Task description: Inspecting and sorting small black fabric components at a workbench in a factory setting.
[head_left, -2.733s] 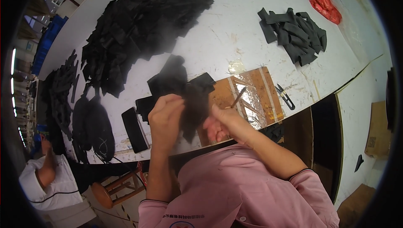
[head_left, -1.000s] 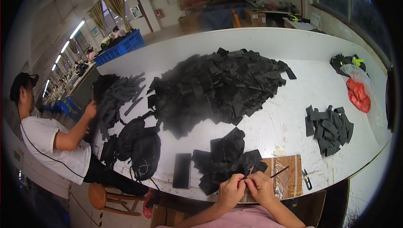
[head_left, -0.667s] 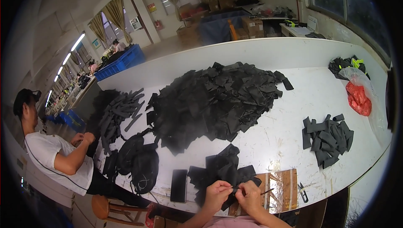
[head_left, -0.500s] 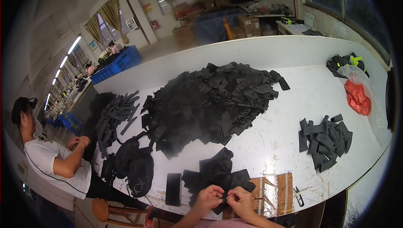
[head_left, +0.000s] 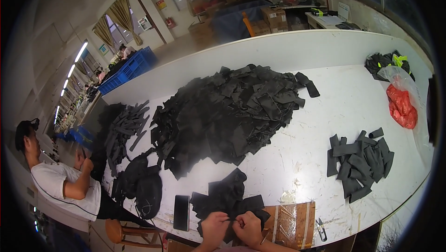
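My left hand [head_left: 215, 227] and my right hand [head_left: 248, 229] are side by side at the near edge of the table, both closed. A thin dark strip of fabric [head_left: 231, 220] runs between their pinched fingers; most of it is hidden. Just beyond and under them lies a small heap of black fabric pieces [head_left: 226, 188]. To the right of my right hand is a brown slatted board [head_left: 291, 224] with clear tape on it. Small thread snips [head_left: 321, 229] rest past the board. A black phone [head_left: 181, 212] lies left of my left hand.
A large pile of black fabric pieces [head_left: 223, 112] covers the table's middle. Rolled dark pieces [head_left: 360, 163] lie right, near a red plastic bag [head_left: 401, 106]. Dark strips [head_left: 124, 129] and a black bag [head_left: 148, 191] lie left, beside a co-worker [head_left: 65, 182].
My hands have turned knuckles-up and drawn slightly apart, the dark strip now showing between them. The view has shifted a little. The co-worker's hands have risen slightly.
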Demonstrator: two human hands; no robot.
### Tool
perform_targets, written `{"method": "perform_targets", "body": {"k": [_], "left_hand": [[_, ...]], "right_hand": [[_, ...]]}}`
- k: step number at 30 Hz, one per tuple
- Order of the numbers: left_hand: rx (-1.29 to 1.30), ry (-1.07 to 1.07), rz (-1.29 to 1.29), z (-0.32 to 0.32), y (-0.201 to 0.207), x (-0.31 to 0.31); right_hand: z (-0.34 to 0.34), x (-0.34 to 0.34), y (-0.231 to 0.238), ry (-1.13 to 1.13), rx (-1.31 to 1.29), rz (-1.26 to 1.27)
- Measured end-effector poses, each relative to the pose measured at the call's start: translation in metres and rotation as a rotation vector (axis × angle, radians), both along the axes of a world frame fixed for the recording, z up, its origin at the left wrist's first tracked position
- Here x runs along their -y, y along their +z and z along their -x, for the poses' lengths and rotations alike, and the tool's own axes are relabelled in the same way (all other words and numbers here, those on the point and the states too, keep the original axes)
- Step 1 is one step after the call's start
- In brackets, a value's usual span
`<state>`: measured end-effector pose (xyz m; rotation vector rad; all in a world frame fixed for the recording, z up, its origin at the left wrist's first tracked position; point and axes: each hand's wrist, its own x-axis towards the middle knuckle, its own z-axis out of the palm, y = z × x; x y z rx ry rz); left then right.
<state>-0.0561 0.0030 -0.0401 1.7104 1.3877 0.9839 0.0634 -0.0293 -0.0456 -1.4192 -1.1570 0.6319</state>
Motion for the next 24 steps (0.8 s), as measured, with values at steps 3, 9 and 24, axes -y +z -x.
{"method": "perform_targets", "body": {"k": [3, 9, 24], "left_hand": [[0.281, 0.016, 0.478, 0.011, 0.016, -0.006], [1.073, -0.645, 0.875, 0.012, 0.053, -0.009], [-0.145, 0.044, -0.256, -0.027, 0.042, 0.018]], "right_hand": [[-0.003, -0.002, -0.003, -0.005, -0.046, 0.018], [-0.01, -0.001, 0.003, 0.234, -0.497, 0.033], [-0.012, 0.005, -0.019, 0.682, -1.12, 0.342]]}}
